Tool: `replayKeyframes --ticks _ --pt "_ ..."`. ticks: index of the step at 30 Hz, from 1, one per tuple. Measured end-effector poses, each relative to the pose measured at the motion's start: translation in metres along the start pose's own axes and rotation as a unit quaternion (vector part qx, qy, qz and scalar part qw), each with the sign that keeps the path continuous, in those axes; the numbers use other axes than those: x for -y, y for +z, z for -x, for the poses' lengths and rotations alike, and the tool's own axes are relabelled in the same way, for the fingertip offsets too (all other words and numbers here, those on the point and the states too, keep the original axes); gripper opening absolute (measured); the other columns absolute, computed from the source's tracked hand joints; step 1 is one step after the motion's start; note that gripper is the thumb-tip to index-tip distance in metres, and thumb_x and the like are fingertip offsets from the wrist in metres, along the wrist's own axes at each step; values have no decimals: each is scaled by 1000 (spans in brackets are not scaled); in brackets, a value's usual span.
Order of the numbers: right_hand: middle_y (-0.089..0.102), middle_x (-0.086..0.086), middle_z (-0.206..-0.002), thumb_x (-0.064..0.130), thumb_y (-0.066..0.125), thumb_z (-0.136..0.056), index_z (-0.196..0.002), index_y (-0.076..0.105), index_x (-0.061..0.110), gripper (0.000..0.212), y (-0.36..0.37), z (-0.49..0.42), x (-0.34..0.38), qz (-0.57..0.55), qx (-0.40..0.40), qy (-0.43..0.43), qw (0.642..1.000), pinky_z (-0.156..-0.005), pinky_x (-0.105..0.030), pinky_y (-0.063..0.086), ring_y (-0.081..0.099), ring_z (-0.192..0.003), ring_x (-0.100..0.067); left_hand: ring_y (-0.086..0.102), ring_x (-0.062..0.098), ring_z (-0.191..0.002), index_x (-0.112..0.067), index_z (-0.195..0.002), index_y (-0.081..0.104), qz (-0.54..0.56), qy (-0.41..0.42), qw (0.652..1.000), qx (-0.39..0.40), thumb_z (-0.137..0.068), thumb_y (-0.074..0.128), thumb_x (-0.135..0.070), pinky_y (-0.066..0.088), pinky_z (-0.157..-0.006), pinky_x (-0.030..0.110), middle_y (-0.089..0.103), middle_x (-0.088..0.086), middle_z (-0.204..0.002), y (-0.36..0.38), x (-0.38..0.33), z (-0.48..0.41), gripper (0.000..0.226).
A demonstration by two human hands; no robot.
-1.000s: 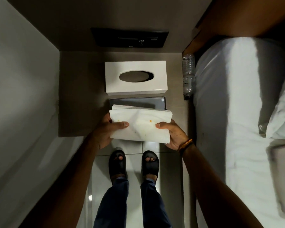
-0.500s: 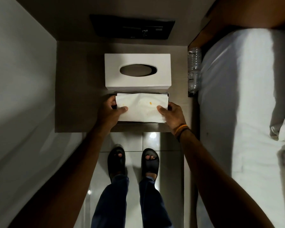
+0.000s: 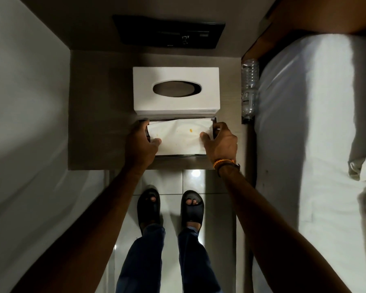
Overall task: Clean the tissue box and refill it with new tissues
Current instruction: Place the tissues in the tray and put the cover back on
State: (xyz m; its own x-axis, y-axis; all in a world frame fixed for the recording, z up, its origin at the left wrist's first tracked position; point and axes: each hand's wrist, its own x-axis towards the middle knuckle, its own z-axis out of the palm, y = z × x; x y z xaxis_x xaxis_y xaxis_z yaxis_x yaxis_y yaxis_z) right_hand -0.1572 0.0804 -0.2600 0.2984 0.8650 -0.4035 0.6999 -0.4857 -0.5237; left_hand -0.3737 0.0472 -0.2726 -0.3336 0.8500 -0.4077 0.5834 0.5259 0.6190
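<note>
A white tissue box cover (image 3: 175, 77) with an oval slot stands on the brown bedside table (image 3: 97, 123). Just in front of it lies the box's dark metallic base tray (image 3: 178, 156). A stack of white tissues (image 3: 180, 138) with a small yellow spot rests in the tray. My left hand (image 3: 141, 142) grips the stack's left end and my right hand (image 3: 220, 142) grips its right end, thumbs on top. A cord bracelet is on my right wrist.
A clear plastic bottle (image 3: 249, 87) lies between the table and a white bed (image 3: 317, 144) on the right. A black wall panel (image 3: 169, 31) is behind the table. Another white bed (image 3: 25, 123) is at the left. My sandalled feet (image 3: 170, 206) stand on tiled floor.
Both hands carried the tissue stack forward from over the table's front edge and lowered it into the base tray. The view shifted slightly forward.
</note>
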Motion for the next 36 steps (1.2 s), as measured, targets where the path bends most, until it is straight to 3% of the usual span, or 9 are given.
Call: replayKeyframes --ticks 8,11,15,20,24,28,30,33,36 --pt "79 -5 -99 40 72 -90 -106 73 22 24 -2 -1 -2 83 -5 -42 996 -86 -34 51 72 -96 -32 67 32 -105 -13 -141 56 -44 34 998 -16 -85 80 -18 55 -97 42 68 13 -120 -4 6 5 61" --pt "78 -5 -98 48 70 -89 -105 72 21 32 -1 -3 -2 84 -6 -33 996 -87 -36 51 71 -98 -33 66 34 -108 -15 -140 55 -68 40 996 -29 -88 78 -25 55 -96 46 66 13 -123 -3 9 9 58" --pt "77 -4 -100 72 72 -74 -110 68 20 64 2 -2 -1 92 13 -27 995 -83 -36 52 70 -96 -27 65 33 -113 -19 -141 52 -70 46 996 -30 -89 75 -33 56 -96 47 60 9 -133 -1 9 12 58" --pt "78 -1 -101 73 73 -73 -111 69 21 65 -9 -5 8 105 1 -19 994 -85 -34 56 73 -97 -25 63 31 -117 -15 -137 57 -62 39 996 -49 -88 76 -37 55 -98 45 60 10 -135 -8 6 13 57" --pt "80 -1 -95 65 72 -80 -99 73 20 49 -33 -17 24 -11 -120 -2 993 -75 -24 48 75 -89 -25 67 23 -102 -13 -123 65 -21 35 986 -161 -94 66 -45 51 -83 28 70 8 -116 -26 -5 -1 43" --pt "78 -8 -109 37 76 -89 -108 75 9 33 -38 -62 40 -157 -69 45 984 -76 -6 44 68 -92 -14 68 23 -111 -13 -132 62 64 -35 985 -159 -99 59 -43 58 -93 41 70 9 -125 -38 -20 -37 45" --pt "76 -6 -114 38 74 -91 -114 74 12 35 -31 -84 46 -147 0 54 988 -89 -13 48 65 -96 -14 66 25 -113 -13 -137 59 71 -57 989 -114 -102 55 -44 56 -93 39 69 11 -126 -37 -24 -58 47" --pt "75 -6 -100 48 69 -90 -99 75 17 32 -20 -101 48 -112 67 46 990 -96 -45 58 70 -99 -30 66 23 -107 -9 -131 63 69 -47 995 -50 -104 52 -43 46 -71 14 69 13 -123 -30 -23 -79 45" --pt "78 -9 -97 48 71 -89 -98 77 13 36 -15 -104 47 -139 60 40 988 -96 -45 58 72 -100 -30 66 23 -110 -10 -129 65 75 -39 995 -49 -102 57 -38 48 -77 17 70 11 -125 -28 -19 -88 40"
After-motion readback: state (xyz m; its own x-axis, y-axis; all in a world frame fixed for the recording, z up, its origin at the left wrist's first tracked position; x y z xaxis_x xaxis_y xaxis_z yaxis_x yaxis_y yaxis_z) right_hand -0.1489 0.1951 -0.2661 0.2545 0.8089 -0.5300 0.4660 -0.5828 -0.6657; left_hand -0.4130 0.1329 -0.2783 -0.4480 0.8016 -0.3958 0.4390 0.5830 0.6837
